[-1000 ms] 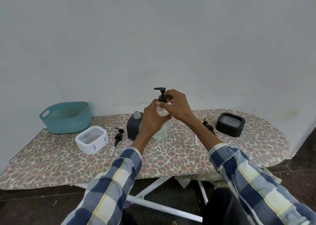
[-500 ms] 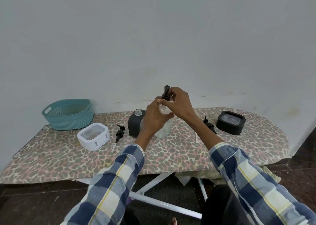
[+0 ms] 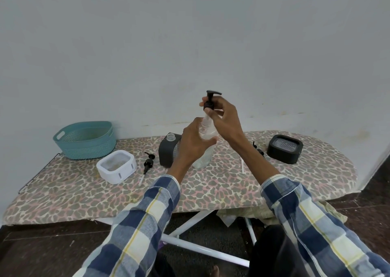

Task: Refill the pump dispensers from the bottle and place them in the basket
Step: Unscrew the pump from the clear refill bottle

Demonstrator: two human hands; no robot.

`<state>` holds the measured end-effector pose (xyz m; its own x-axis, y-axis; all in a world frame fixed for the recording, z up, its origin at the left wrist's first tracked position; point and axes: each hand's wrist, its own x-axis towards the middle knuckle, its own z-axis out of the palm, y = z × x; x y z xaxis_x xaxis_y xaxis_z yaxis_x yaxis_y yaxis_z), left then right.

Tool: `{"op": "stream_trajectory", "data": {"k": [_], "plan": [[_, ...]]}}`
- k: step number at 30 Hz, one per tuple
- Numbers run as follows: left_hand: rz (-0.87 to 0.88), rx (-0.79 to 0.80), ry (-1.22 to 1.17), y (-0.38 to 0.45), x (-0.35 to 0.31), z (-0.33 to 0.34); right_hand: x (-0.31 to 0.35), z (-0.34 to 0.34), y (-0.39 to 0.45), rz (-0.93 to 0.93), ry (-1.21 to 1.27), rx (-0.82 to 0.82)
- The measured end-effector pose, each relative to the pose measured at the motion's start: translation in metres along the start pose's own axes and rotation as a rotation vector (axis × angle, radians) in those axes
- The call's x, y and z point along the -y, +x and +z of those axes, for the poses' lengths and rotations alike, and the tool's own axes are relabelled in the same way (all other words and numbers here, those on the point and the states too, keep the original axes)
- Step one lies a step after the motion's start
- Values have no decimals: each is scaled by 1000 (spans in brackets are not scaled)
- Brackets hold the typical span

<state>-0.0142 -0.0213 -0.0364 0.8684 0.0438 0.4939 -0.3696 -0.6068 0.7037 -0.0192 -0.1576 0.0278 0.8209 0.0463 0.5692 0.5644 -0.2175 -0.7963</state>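
A clear pump dispenser bottle [image 3: 204, 154] stands on the leopard-print ironing board [image 3: 211, 188]. My left hand [image 3: 193, 142] grips its shoulder. My right hand [image 3: 223, 119] pinches the black pump head [image 3: 210, 101], which is lifted a little above the bottle neck. A dark grey dispenser [image 3: 167, 150] with an open neck stands just left of it. A loose black pump [image 3: 147, 164] lies on the board to the left. Another black pump [image 3: 257, 150] lies behind my right forearm, partly hidden. The teal basket [image 3: 86, 139] sits at the board's back left.
A white square container [image 3: 116, 166] sits in front of the basket. A black square container [image 3: 285, 148] is at the back right. A white straw-like tube [image 3: 242, 165] lies near my right forearm. The wall rises directly behind the board.
My right hand has turned the pump head and raised it off the clear bottle's neck. My left hand keeps its hold on the bottle. The camera view shifted slightly.
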Motion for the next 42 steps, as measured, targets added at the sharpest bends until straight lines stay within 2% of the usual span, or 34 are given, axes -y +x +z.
{"op": "stream_trajectory", "data": {"k": [4, 6, 11, 19, 27, 34, 42], "plan": [[17, -10, 19, 0, 0, 0, 18, -10, 17, -10, 88, -117], [11, -5, 15, -1, -1, -1, 23, -15, 22, -49, 17, -190], [14, 11, 27, -1, -6, 0, 28, -21, 23, -57, -55, -188], [34, 7, 35, -4, -8, 2, 24, -23, 18, 14, -25, -251], [47, 7, 59, -5, -9, 1, 25, -45, 27, 47, 125, -358], [53, 11, 45, -7, -12, 2, 26, -77, 45, 13, 230, -524], [86, 10, 45, -10, -12, -1, -13, -107, 57, 192, 365, -700]]}}
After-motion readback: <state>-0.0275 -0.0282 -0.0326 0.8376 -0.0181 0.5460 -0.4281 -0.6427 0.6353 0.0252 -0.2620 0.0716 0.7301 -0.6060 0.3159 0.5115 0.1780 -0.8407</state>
